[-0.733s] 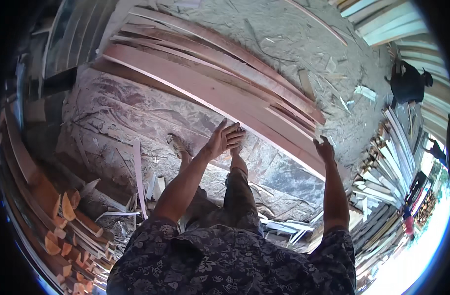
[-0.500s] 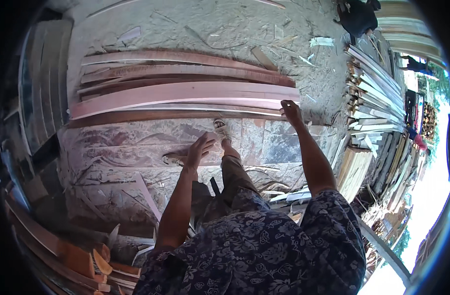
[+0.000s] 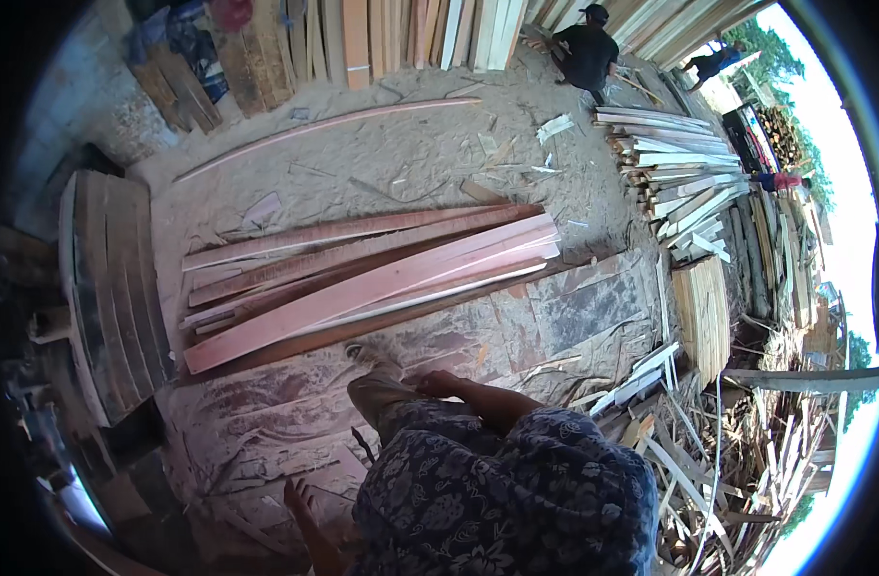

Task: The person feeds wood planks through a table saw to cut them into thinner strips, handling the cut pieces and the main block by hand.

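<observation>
My left hand (image 3: 298,499) hangs low on the left, fingers apart and holding nothing, over the littered ground. My right hand (image 3: 439,383) is beside my thigh with its fingers loosely bent; nothing shows in it. Ahead of my feet lies a stack of long reddish planks, apart from both hands. Its top pink plank (image 3: 295,331) slants from near left to far right. Darker rough-sided planks (image 3: 353,240) lie behind it, and a brown board (image 3: 401,326) runs along the near side.
A single thin strip (image 3: 324,125) lies farther off. Upright boards (image 3: 362,38) lean at the back. Piles of pale sticks (image 3: 674,154) and a squared timber stack (image 3: 700,312) stand on the right. Another person (image 3: 585,53) crouches at the far right. Curved dark boards (image 3: 118,298) stand left.
My right hand has left the right end of the pink plank and dropped to my thigh. My left hand has swung down and back. The view has turned and shows more of the far side.
</observation>
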The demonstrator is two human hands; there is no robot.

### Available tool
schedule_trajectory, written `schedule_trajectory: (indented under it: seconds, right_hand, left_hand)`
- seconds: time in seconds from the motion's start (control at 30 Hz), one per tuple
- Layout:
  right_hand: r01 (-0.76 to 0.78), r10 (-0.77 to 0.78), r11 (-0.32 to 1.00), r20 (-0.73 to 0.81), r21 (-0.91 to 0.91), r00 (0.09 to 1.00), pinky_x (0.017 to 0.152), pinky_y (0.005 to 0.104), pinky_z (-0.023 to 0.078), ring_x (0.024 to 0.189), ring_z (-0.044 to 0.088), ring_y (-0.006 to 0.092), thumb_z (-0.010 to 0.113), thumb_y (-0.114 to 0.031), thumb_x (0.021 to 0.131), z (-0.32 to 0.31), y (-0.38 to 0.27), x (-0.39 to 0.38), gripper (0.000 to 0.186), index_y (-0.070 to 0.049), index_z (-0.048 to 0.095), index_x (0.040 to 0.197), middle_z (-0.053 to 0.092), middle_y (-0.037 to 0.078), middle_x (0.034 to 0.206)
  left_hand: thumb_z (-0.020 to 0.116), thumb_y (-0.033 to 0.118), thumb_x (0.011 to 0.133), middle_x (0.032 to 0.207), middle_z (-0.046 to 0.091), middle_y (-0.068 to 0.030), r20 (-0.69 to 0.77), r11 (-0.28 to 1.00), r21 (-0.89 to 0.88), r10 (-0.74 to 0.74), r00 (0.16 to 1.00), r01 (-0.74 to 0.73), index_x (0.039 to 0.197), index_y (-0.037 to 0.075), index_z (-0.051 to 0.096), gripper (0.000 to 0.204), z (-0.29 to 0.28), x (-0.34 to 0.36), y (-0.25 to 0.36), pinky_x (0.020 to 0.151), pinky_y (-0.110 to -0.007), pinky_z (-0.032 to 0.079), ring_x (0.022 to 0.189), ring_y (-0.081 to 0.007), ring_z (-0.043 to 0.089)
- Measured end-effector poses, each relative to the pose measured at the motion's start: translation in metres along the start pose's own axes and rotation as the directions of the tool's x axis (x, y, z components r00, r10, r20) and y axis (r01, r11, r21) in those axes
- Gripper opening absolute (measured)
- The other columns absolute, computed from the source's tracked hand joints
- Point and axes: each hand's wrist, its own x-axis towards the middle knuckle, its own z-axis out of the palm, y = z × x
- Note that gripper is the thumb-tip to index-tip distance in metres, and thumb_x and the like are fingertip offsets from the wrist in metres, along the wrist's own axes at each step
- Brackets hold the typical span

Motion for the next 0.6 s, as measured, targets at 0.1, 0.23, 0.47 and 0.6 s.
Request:
schedule_trajectory:
  seconds: [0.1, 0.23, 0.47, 0.6]
  right_hand:
    - [-0.176, 0.177, 0.984, -0.020, 0.017, 0.984, 0.080, 0.0418, 0.044, 0.090, 0.058, 0.0336, 0.045, -0.046, 0.078, 0.005, -0.012, 0.070, 0.048, -0.004, 0.064, 0.091, 0.063, 0.016, 0.094]
    - [-0.176, 0.145, 0.970, -0.184, -0.165, 0.972, 0.075, 0.0422, 0.047, 0.077, 0.062, 0.0314, 0.043, -0.039, 0.076, -0.039, -0.104, 0.154, 0.042, -0.003, 0.065, 0.077, 0.065, 0.014, 0.072]
    - [-0.390, -0.259, 0.691, 0.712, 0.609, 0.653, 0.039, 0.0292, 0.042, 0.053, 0.053, 0.0180, 0.052, -0.014, 0.079, -0.090, -0.332, 0.325, 0.018, -0.008, 0.051, 0.096, 0.050, 0.009, 0.064]
    - [0.166, -0.275, 0.916, 0.271, 0.366, 0.922, 0.039, 0.0254, 0.042, 0.054, 0.055, 0.0148, 0.054, -0.019, 0.083, -0.064, -0.480, 0.415, 0.027, -0.008, 0.050, 0.106, 0.056, 0.006, 0.069]
  left_hand:
    - [0.047, 0.056, 0.080, 0.116, 0.054, -0.0099, -0.155, 0.987, -0.161, -0.006, 0.988, -0.019, 0.133, 0.015, 0.028, 0.070, -0.063, 0.020, -0.004, 0.087, -0.043, 0.035, 0.106, -0.0276, 0.050]
    - [0.048, 0.055, 0.080, 0.112, 0.056, -0.0101, -0.150, 0.949, -0.313, -0.011, 0.989, -0.037, 0.133, 0.013, 0.030, 0.069, -0.098, 0.025, -0.027, 0.083, -0.042, 0.038, 0.102, -0.0269, 0.053]
    - [0.049, 0.049, 0.083, 0.105, 0.060, -0.0118, -0.290, 0.785, -0.589, 0.019, 0.957, -0.194, 0.125, 0.006, 0.040, 0.061, -0.107, -0.012, 0.039, 0.074, -0.038, 0.043, 0.090, -0.0233, 0.058]
    - [0.050, 0.046, 0.083, 0.104, 0.060, -0.0119, -0.291, 0.621, -0.767, -0.107, 0.951, -0.165, 0.124, 0.005, 0.042, 0.059, -0.120, 0.013, 0.041, 0.075, -0.038, 0.042, 0.091, -0.0237, 0.057]
